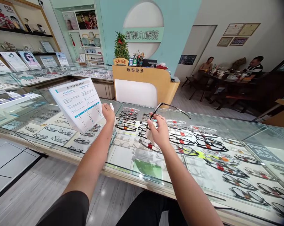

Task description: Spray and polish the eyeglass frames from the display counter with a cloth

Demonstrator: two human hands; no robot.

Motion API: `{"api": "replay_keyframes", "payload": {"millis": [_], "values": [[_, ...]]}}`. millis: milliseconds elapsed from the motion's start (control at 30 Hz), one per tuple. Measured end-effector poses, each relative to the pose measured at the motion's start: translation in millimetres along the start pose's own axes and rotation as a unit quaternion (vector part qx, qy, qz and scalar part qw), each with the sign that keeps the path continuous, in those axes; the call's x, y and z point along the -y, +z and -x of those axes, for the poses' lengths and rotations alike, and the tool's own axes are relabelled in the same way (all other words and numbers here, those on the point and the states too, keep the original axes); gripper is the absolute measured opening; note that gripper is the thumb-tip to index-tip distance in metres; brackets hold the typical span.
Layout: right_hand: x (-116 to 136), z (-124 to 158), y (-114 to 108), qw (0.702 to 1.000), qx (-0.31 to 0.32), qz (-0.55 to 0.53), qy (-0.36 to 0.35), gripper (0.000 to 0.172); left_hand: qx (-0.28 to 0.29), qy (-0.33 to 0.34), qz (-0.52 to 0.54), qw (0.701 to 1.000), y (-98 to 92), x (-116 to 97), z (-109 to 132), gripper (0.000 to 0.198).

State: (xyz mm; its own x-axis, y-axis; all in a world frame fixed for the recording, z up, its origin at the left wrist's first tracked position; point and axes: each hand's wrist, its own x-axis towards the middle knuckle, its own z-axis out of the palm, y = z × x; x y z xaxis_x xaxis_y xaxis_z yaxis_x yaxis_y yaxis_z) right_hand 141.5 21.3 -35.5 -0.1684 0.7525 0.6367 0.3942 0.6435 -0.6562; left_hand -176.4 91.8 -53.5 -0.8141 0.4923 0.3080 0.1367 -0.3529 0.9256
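Observation:
My right hand (pixel 160 130) is closed on a pair of black-framed glasses (pixel 157 108), held just above the glass counter. One temple of the glasses stretches out to the right, and the lenses are mostly hidden by my fingers. Something pale, perhaps a cloth, shows below my right palm; I cannot tell if it is held. My left hand (pixel 108 113) is closed around a small white bottle (pixel 112 106), of which only the top shows. Just left of that hand, a white printed sign (pixel 82 105) with Chinese text stands tilted on the counter.
The glass display counter (pixel 130 169) holds many rows of eyeglass frames (pixel 210 144), several with red tags. Beyond it stand a white chair back (pixel 136 92) and a wooden cashier desk (pixel 142 75) with plants. Two people sit at a dark table (pixel 228 78) at the far right.

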Motion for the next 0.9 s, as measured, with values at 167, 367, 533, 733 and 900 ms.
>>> {"api": "replay_keyframes", "payload": {"millis": [167, 367, 533, 733, 900], "values": [[-1.0, -0.6, -0.8, 1.000, -0.002, 0.000, 0.003, 0.039, -0.048, -0.001, -0.072, 0.996, -3.0, 0.6, 3.1, 0.024], [-1.3, 0.0, -0.8, 1.000, -0.007, 0.004, -0.003, 0.039, -0.061, 0.007, -0.132, 0.989, -0.9, 1.2, 4.1, 0.018], [-0.1, -0.3, -1.3, 1.000, -0.008, 0.009, -0.002, 0.040, -0.046, -0.006, -0.168, 0.985, 0.8, 8.0, 1.5, 0.033], [3.3, -0.7, -3.1, 1.000, -0.002, 0.005, -0.006, 0.039, 0.029, -0.093, -0.197, 0.976, -0.3, 22.7, 0.3, 0.039], [5.4, -1.9, -4.4, 1.000, 0.002, 0.007, -0.011, 0.040, 0.049, -0.123, -0.192, 0.972, -2.3, 18.5, 3.9, 0.035]]}}
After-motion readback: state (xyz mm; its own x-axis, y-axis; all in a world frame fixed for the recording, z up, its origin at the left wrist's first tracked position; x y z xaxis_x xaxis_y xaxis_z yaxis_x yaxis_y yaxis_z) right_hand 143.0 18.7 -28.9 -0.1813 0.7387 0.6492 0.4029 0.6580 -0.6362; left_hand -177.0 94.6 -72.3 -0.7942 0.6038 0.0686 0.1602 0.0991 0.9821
